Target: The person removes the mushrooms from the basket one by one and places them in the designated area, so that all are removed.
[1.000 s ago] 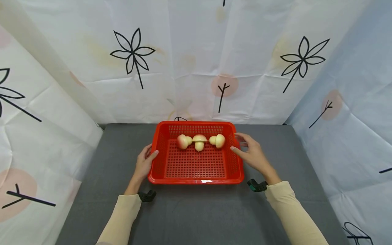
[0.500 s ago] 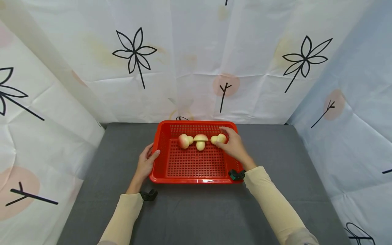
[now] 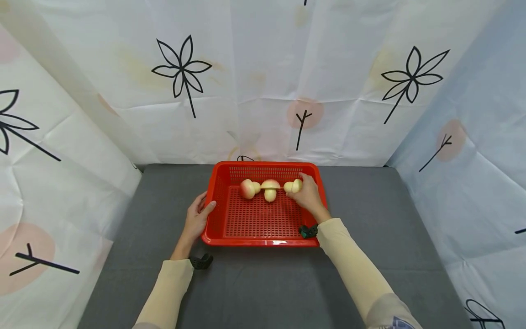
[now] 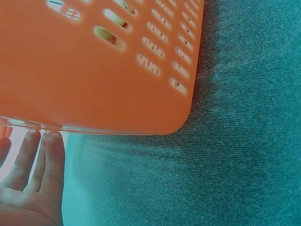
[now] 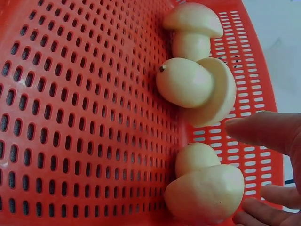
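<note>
In the head view a red plastic basket (image 3: 266, 243) stands on the grey table, with three toy mushrooms in a row along its back: the left mushroom (image 3: 248, 188), the middle mushroom (image 3: 270, 189) and the right mushroom (image 3: 292, 186). My left hand (image 3: 198, 219) holds the basket's left rim, thumb over it and fingers outside. Those fingers (image 4: 54, 157) meet the rim from beneath in the left wrist view. My right hand (image 3: 309, 194) is inside the basket around the right mushroom's cap. In the right wrist view its fingers are spread beside that mushroom (image 5: 204, 193); contact is unclear.
A grey cloth covers the table (image 3: 263, 292). White patterned fabric (image 3: 263, 82) hangs behind and at both sides, close behind the basket's back rim. Small black devices sit at both wrists, the right one (image 3: 308, 231) over the basket's front right corner.
My right hand has left the basket's right rim and moved left and inward to the right mushroom. My left hand stays on the left rim. The mushrooms lie as before.
</note>
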### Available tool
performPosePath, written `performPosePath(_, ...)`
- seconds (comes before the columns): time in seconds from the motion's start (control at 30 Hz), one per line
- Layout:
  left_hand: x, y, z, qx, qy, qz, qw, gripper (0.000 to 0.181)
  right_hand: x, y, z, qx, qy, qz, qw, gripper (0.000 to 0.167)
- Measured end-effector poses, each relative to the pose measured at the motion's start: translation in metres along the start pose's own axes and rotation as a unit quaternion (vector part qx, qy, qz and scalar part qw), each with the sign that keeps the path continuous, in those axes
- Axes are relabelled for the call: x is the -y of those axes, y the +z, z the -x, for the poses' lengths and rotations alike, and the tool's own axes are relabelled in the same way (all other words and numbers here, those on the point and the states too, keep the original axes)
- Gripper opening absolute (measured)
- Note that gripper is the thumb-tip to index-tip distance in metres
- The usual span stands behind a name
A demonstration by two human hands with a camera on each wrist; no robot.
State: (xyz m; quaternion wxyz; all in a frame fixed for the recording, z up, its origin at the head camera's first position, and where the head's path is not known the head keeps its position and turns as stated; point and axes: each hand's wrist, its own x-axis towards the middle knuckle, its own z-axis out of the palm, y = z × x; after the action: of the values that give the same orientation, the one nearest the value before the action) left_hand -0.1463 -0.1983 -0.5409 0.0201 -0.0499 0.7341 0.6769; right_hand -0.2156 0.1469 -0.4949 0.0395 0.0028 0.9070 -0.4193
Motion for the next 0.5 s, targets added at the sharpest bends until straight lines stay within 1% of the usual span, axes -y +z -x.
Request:
performPosePath(0.1,-0.001,0.0002,0.0005,0.001,-0.005,0.001,1.0,0.058,0.0004,0.0015,-0.0002,0.009,0.003,0.0,1.0,0.084)
performPosePath(0.27,-0.0032,0.0008,0.0021,0.005,-0.012,0.01,0.9999,0.06,-0.0001,0.0045,-0.0005,0.024,0.001,0.032,0.9992,0.082)
performPosePath(0.5,-0.0028,0.0006,0.0013,0.005,-0.011,0.015,0.9998,0.061,-0.0058,0.0096,-0.002,0.05,0.011,0.07,0.9962,0.076)
